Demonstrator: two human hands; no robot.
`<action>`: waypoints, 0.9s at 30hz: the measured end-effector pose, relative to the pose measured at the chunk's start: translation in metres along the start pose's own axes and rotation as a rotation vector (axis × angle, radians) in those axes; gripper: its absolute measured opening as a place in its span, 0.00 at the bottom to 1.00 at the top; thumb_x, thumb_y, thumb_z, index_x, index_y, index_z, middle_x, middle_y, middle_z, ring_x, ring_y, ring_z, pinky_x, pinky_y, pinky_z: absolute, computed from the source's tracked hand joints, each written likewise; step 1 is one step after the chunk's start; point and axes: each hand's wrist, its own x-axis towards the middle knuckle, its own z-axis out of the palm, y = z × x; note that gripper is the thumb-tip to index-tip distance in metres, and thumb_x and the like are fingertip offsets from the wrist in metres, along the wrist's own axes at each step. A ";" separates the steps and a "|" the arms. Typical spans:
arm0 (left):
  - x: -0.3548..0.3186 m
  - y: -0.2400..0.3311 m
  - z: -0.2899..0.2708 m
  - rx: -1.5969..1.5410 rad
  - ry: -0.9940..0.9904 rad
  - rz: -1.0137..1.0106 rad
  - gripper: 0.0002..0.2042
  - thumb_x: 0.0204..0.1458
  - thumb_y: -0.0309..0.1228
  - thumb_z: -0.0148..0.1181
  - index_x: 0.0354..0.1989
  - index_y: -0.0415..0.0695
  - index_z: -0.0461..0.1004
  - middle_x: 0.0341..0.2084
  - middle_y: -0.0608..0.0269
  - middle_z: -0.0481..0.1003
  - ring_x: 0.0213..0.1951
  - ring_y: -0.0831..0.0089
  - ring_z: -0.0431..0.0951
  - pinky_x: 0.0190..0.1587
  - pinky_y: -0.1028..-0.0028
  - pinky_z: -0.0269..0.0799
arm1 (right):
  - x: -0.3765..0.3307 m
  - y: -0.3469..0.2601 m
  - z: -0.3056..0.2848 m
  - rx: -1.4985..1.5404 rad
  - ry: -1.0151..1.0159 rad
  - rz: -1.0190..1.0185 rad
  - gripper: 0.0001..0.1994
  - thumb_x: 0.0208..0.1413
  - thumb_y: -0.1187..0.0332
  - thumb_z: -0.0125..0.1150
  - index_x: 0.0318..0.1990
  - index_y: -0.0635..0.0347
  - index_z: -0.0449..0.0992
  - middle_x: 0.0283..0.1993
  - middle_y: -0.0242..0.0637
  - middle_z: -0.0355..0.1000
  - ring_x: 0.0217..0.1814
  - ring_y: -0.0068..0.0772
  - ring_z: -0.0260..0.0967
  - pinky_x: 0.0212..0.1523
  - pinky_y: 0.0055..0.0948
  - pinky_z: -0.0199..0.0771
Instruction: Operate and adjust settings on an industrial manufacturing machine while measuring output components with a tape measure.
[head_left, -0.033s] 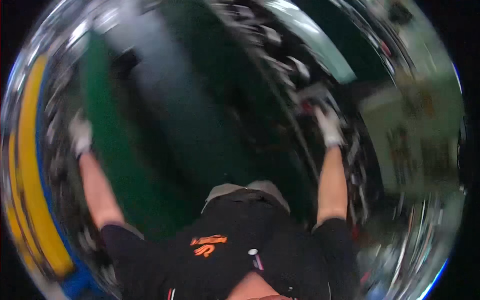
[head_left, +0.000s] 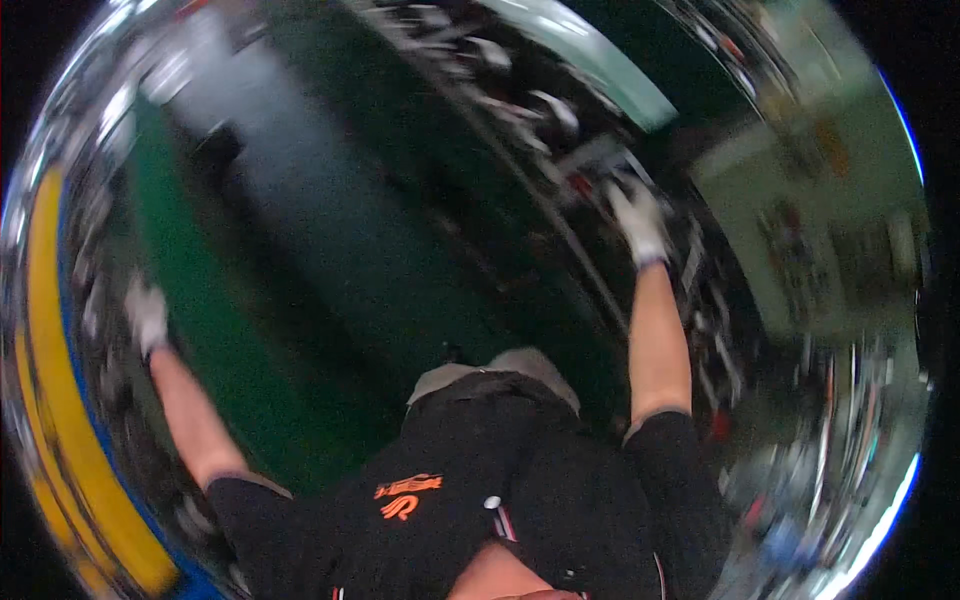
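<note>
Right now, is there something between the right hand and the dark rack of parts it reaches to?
Nothing visible does. The gloved right hand is already at the rack of parts; blur hides whether it touches or grips anything.

White gloves [head_left: 638, 222]; black shirt [head_left: 470, 500], orange print; green floor [head_left: 230, 340].

The person's torso [head_left: 470, 500] filled the lower centre of the frame, with both arms spread upward from it. The left hand [head_left: 147, 315] sat at the far left, beside a curved band [head_left: 50, 400] running down the left rim. The right hand [head_left: 637, 220] was up in the upper right, on a blurred rack of parts [head_left: 520, 100] slanting across the top. The floor [head_left: 330, 260] lay between the hands. A panel [head_left: 820, 240] stood at the right edge.
</note>
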 end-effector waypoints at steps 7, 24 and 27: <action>0.038 0.082 0.013 0.092 0.338 0.002 0.22 0.63 0.38 0.55 0.62 0.39 0.71 0.61 0.49 0.70 0.61 0.54 0.70 0.65 0.60 0.65 | -0.026 0.041 -0.065 -0.171 0.083 0.192 0.30 0.60 0.45 0.53 0.65 0.51 0.70 0.63 0.52 0.71 0.64 0.52 0.69 0.64 0.50 0.68; -0.251 0.451 0.094 -1.173 -0.743 0.469 0.21 0.62 0.20 0.56 0.65 0.38 0.67 0.62 0.54 0.69 0.63 0.63 0.70 0.64 0.66 0.69 | -0.042 0.037 -0.037 0.022 0.092 0.219 0.34 0.55 0.67 0.59 0.71 0.50 0.56 0.54 0.60 0.75 0.53 0.52 0.77 0.54 0.51 0.75; -0.276 0.503 0.068 -1.350 -0.920 0.470 0.23 0.63 0.21 0.55 0.67 0.39 0.64 0.62 0.54 0.69 0.62 0.65 0.70 0.63 0.67 0.68 | -0.103 0.011 -0.084 0.277 -0.046 0.078 0.34 0.56 0.67 0.58 0.71 0.44 0.55 0.43 0.54 0.78 0.37 0.49 0.80 0.46 0.48 0.79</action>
